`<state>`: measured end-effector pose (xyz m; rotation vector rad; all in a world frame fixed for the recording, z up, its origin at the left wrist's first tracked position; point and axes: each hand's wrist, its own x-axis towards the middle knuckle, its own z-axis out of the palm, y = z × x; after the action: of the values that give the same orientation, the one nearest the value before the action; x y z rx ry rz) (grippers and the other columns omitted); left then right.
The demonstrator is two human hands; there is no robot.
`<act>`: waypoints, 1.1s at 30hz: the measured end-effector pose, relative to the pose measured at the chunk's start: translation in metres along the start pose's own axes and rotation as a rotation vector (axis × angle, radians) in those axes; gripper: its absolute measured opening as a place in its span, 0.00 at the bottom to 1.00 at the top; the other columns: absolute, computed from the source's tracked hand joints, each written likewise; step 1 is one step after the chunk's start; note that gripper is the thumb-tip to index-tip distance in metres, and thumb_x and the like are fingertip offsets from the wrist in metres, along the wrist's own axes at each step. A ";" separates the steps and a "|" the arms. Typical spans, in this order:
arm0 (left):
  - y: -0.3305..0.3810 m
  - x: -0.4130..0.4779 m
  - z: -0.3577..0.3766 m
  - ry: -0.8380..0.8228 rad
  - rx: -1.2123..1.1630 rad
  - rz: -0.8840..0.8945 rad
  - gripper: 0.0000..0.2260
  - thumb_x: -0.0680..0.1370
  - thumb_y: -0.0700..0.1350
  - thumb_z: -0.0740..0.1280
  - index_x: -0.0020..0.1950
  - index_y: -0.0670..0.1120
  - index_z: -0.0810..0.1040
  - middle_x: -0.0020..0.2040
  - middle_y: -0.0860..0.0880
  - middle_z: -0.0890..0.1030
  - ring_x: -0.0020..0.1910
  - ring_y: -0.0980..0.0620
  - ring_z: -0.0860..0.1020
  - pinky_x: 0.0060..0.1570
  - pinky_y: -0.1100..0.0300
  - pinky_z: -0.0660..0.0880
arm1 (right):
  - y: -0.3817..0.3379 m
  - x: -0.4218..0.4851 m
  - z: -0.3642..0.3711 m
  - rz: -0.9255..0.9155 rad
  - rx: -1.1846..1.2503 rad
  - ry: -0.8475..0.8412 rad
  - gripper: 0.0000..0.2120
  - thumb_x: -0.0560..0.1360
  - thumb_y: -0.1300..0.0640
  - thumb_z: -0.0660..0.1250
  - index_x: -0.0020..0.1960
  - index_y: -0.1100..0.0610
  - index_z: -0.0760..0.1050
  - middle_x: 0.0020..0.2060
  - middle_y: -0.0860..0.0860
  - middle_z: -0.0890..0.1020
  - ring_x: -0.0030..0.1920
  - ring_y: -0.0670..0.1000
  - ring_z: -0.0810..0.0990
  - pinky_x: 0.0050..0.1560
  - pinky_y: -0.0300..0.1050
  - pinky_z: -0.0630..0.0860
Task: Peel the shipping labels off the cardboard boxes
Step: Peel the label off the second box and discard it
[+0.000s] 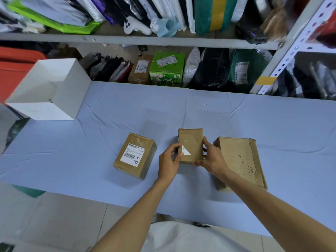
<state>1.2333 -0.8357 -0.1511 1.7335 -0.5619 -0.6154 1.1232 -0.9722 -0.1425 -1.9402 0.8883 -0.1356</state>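
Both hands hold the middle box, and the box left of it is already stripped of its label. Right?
No: in the head view the left box still carries its full white label. The left hand and right hand do hold the middle box.

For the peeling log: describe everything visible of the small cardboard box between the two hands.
The middle box is small, brown, creased cardboard, its broad face turned toward the camera. It sits between a labelled box and a larger box, over the blue cloth. A torn white label clings to its lower left. The left hand pinches that label's edge; the right hand grips the box's right side.
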 end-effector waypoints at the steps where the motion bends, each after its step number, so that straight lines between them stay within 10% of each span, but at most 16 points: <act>1: 0.000 0.000 0.000 -0.001 0.004 0.002 0.12 0.76 0.36 0.68 0.59 0.45 0.78 0.56 0.50 0.80 0.53 0.63 0.78 0.51 0.72 0.75 | 0.000 0.000 0.000 0.001 0.000 -0.002 0.46 0.58 0.65 0.80 0.70 0.64 0.61 0.50 0.46 0.75 0.46 0.45 0.78 0.42 0.46 0.82; 33: -0.004 -0.004 0.001 0.031 0.065 0.036 0.12 0.76 0.38 0.68 0.59 0.48 0.79 0.56 0.49 0.82 0.55 0.58 0.80 0.52 0.66 0.78 | -0.004 -0.003 -0.001 -0.025 -0.006 -0.016 0.44 0.59 0.64 0.80 0.69 0.61 0.62 0.52 0.47 0.77 0.48 0.48 0.79 0.42 0.41 0.81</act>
<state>1.2302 -0.8327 -0.1548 1.7872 -0.5955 -0.5494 1.1227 -0.9697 -0.1374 -1.9555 0.8552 -0.1327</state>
